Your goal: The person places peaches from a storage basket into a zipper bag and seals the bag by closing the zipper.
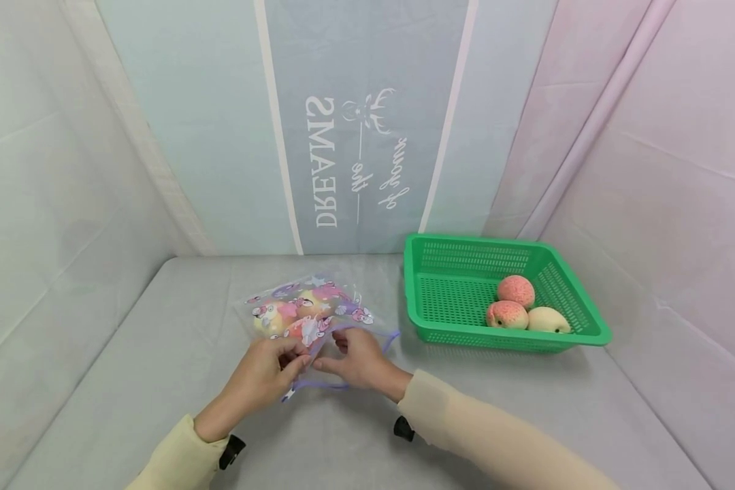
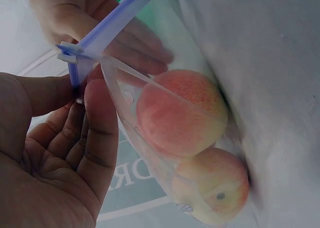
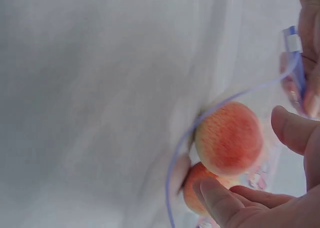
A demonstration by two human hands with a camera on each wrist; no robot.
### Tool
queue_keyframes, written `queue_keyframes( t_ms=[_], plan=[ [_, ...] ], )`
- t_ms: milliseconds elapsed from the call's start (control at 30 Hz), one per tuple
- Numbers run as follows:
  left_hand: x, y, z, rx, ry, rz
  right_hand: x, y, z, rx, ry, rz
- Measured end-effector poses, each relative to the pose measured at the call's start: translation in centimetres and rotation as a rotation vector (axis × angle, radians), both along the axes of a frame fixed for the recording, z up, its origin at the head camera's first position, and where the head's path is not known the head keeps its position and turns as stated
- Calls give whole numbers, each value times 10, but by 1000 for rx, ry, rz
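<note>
A clear zip bag [image 1: 358, 314] with printed cartoon figures and a purple zip edge lies on the table in the head view, its mouth toward me. Peaches sit inside it: a red-blushed peach [image 2: 182, 112] and a paler peach [image 2: 212, 188] show through the film in the left wrist view. My left hand [image 1: 260, 374] pinches the bag's edge just beside the white slider [image 2: 70, 50]. Fingers of my right hand [image 1: 358, 361] reach into the parted mouth, thumb held apart. In the right wrist view its fingertips overlap the lower peach [image 3: 195, 190].
To the right stands a green perforated basket [image 1: 502, 338]. Two red peaches [image 1: 516, 291] and one pale yellow peach [image 1: 548, 320] lie at its right end. Grey cloth covers the table [image 1: 177, 327], and fabric curtains [image 1: 220, 136] hang at the back and both sides.
</note>
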State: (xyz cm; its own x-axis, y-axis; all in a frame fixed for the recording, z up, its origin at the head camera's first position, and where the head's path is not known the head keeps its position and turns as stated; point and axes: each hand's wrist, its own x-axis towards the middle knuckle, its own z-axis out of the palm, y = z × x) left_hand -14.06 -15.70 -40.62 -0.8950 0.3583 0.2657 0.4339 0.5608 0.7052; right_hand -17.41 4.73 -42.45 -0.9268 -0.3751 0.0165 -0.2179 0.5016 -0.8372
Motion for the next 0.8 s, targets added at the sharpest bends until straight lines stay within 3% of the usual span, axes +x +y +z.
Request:
queue_keyframes(
  t_ms=[367,800],
  plan=[
    [-1,0,0,-8,26,16,13,31,22,20,60,89],
    [0,0,0,-4,31,14,16,67,62,67,186,6]
  ],
)
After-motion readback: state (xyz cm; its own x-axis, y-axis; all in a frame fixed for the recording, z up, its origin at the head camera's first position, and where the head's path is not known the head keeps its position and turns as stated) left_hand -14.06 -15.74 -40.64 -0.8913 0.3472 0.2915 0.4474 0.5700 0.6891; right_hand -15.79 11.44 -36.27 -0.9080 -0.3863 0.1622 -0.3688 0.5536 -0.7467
